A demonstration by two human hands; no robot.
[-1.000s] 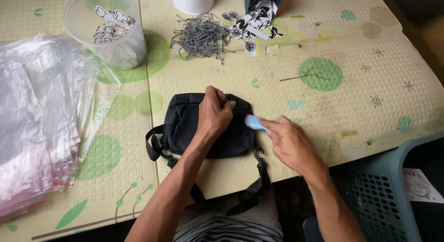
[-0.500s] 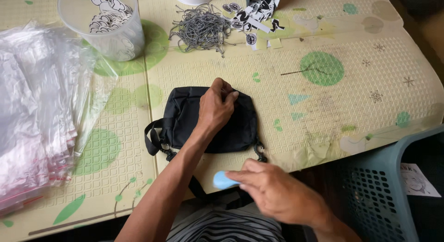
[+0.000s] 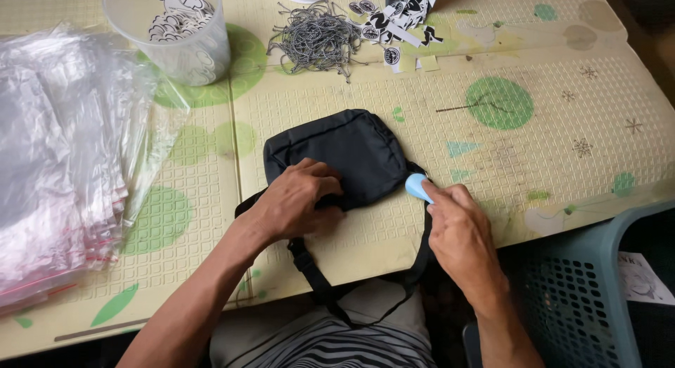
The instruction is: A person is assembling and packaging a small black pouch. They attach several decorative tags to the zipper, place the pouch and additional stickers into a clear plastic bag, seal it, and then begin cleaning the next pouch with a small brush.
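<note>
Hands (image 3: 299,203) on black pouch (image 3: 344,153)

soft, even daylight, faint shadows under the hands, mild glare on the plastic bags (image 3: 56,164), sharp focus.

I can't identify the light-blue object (image 3: 416,186), mostly hidden in my right hand (image 3: 460,234); plastic cup (image 3: 176,30) cut off at far edge

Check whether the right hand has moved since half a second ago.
Yes. The right hand, holding a small light-blue tool, came up from the table's near edge to the black bag's right side.
</note>
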